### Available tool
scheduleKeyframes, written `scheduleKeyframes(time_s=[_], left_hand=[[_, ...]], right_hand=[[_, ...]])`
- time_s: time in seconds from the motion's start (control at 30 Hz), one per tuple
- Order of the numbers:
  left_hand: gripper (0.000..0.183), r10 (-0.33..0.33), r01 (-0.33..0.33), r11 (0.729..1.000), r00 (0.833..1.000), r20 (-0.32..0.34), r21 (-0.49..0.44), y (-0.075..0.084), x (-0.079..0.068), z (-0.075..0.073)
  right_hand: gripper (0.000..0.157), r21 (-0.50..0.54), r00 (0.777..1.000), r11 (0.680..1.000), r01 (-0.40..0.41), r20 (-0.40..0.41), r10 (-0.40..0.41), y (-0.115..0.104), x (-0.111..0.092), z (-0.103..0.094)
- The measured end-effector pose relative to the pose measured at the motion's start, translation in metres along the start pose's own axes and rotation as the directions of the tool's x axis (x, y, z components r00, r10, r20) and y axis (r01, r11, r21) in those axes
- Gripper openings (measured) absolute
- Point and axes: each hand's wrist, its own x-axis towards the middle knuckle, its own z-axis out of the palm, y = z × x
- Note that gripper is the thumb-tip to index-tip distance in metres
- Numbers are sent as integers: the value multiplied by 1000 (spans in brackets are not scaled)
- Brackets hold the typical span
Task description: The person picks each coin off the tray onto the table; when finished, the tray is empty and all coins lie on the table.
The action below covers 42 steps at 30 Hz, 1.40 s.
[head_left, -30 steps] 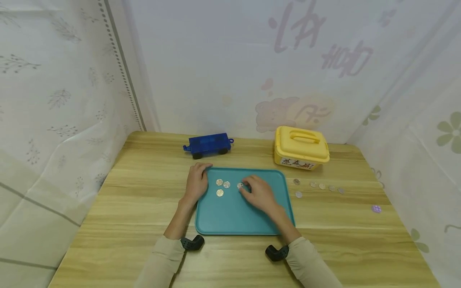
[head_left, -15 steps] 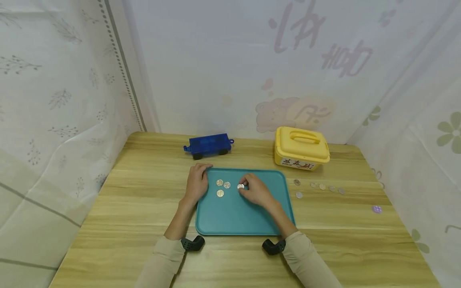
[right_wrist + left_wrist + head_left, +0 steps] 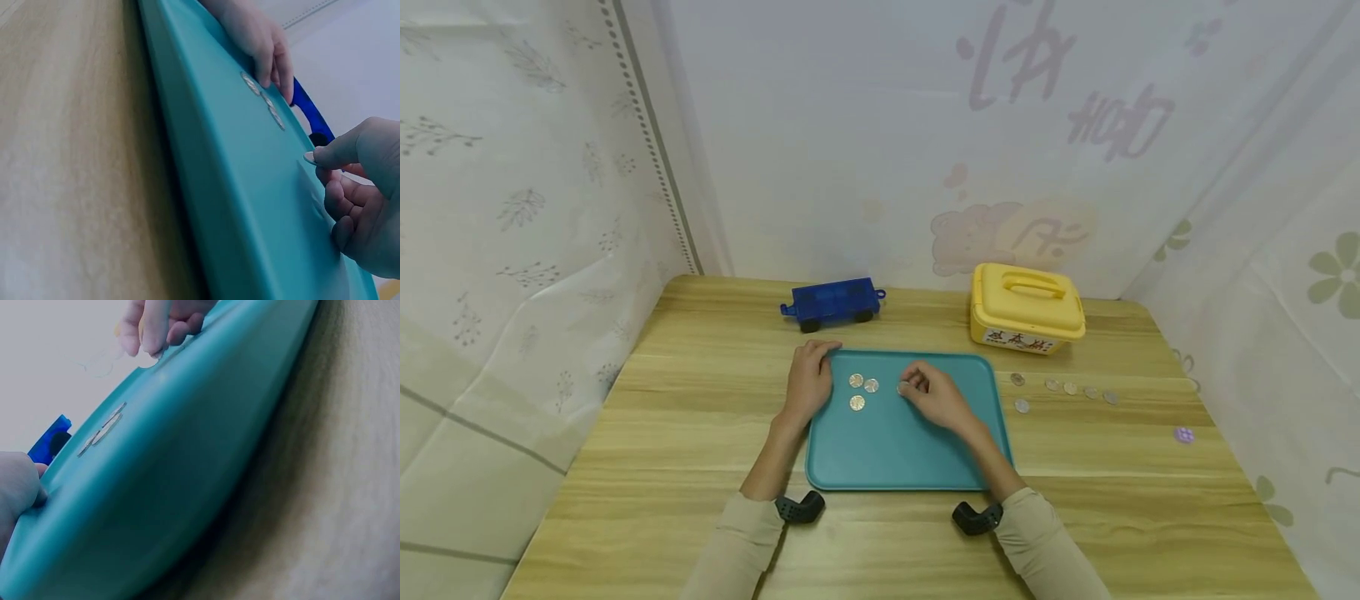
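Note:
A teal tray point(image 3: 895, 458) lies on the wooden table. At its far left corner my left hand point(image 3: 809, 382) grips the rim, the thumb point(image 3: 40, 497) reaching inside the edge. Over the tray's far half, my right hand point(image 3: 938, 402) pinches a silvery coin point(image 3: 310, 158) between thumb and index finger, the other fingers curled below. The coin sticks out past the fingertips, close over the tray surface. To its left, three coins lie flat on the tray: an upper left one point(image 3: 856, 380), one beside it point(image 3: 871, 386), and a lower one point(image 3: 857, 402).
Several more coins lie right of the tray, including a darker coin point(image 3: 1017, 379) and a silvery coin point(image 3: 1022, 406). A yellow lidded box point(image 3: 1028, 308) stands behind them. Behind the tray is a blue toy wagon point(image 3: 833, 303). A small purple piece point(image 3: 1183, 435) lies far right.
The right hand's fingers have shifted around the coin, the thumb now covering more of it, and the coin sits slightly farther right. The left hand stays at the tray's corner.

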Motion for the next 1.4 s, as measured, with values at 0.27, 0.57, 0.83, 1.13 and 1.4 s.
scheduleKeyframes(time_s=[0.27,0.57,0.83,1.13,1.4], left_hand=[[34,-14,14,1000,1000,7,0,2,-1,-3],[35,-6,6,1000,1000,1,6,0,1,-9],[35,-34,34,999,999,15,-6,0,1,-11],[34,-34,34,999,999,22,-3,-2,-1,-3],[34,-29,29,1000,999,24,-12,0,1,0]], right_hand=[[16,98,997,995,-13,-73,21,12,-14,-29],[29,109,976,988,-111,-175,130,48,-52,-82],[34,72,952,979,-192,-228,204,72,-77,-115],[28,-35,910,964,-262,-342,235,96,-104,-131],[26,-110,907,954,-281,-355,226,106,-112,-131]])
